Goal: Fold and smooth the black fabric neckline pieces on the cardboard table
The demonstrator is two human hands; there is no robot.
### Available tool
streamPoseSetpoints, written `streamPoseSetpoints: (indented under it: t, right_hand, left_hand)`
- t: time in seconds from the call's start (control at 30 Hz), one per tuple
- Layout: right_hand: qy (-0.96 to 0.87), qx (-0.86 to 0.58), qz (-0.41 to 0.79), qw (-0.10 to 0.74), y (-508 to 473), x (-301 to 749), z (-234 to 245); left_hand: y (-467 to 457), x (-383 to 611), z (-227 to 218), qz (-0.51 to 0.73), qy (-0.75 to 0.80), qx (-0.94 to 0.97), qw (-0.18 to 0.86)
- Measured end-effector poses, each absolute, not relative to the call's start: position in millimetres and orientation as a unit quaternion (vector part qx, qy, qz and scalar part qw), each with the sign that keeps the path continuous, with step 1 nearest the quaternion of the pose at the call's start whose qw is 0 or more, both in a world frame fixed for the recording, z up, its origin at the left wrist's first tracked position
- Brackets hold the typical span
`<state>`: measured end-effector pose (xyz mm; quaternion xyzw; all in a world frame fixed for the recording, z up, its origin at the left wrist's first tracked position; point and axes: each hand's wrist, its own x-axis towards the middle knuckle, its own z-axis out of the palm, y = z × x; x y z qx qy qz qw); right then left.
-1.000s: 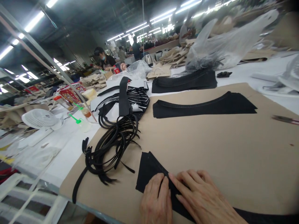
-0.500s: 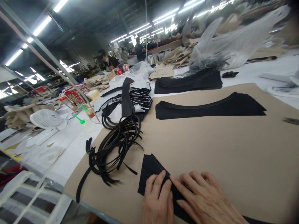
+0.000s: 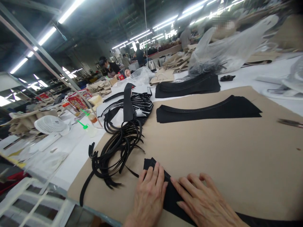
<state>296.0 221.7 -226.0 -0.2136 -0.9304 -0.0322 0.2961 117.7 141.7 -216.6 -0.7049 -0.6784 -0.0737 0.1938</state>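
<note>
A black fabric piece (image 3: 174, 200) lies on the brown sheet near the table's front edge, its far end just past my fingers. My left hand (image 3: 149, 190) rests flat on that far end, fingers stretched out over it. Beside it, my right hand (image 3: 201, 198) is spread out, with its index fingertip and thumb on the same fabric. The fabric's other end shows at the lower right, and my hands hide part of its middle. Farther back lies a stack of curved black pieces (image 3: 205, 111), with another black stack (image 3: 187, 86) behind it.
To the left lies a tangle of black strips (image 3: 115, 151), with striped fabric (image 3: 143, 102) beyond. A white fan (image 3: 50, 124) and green-tipped bottles (image 3: 84, 124) stand farther left. Scissors (image 3: 290, 123) lie at right. A plastic bag (image 3: 232, 47) sits at the back; people work beyond.
My left hand has moved up and left along the fabric, toward its far end, covering more of it. My right hand stays in nearly the same place. The camera view has shifted slightly.
</note>
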Motion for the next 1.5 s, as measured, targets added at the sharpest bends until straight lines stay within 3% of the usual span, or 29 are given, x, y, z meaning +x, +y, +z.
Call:
streamPoseSetpoints:
  t: [0.1, 0.3, 0.7, 0.93, 1.23, 1.37, 1.5]
  right_hand:
    - [-0.917, -0.217, -0.025, 0.333, 220.6, 293.7, -225.3]
    - [-0.915, -0.213, -0.013, 0.343, 218.7, 295.7, -226.9]
    - [-0.936, -0.224, 0.025, 0.270, 218.5, 298.3, -232.0]
    - [-0.909, -0.279, 0.258, 0.173, 228.3, 289.0, -200.5]
    - [-0.742, -0.244, 0.610, 0.131, 234.7, 265.8, -178.3]
    - [-0.703, -0.209, 0.667, 0.132, 233.9, 269.7, -176.9]
    - [-0.740, -0.213, 0.616, 0.163, 227.9, 277.9, -169.6]
  left_hand:
    - [142.6, 114.2, -206.6, -0.108, -0.682, -0.711, 0.130]
    - [143.4, 85.7, -199.2, -0.317, -0.767, -0.557, 0.028]
    - [180.8, 71.9, -187.6, -0.245, -0.824, -0.482, -0.168]
    - [172.7, 79.4, -171.4, -0.328, -0.769, -0.428, -0.342]
    - [143.4, 101.5, -134.4, -0.432, -0.643, -0.355, -0.524]
    - [138.8, 109.2, -131.2, -0.443, -0.616, -0.328, -0.562]
    - [137.0, 114.7, -128.1, -0.448, -0.628, -0.326, -0.546]
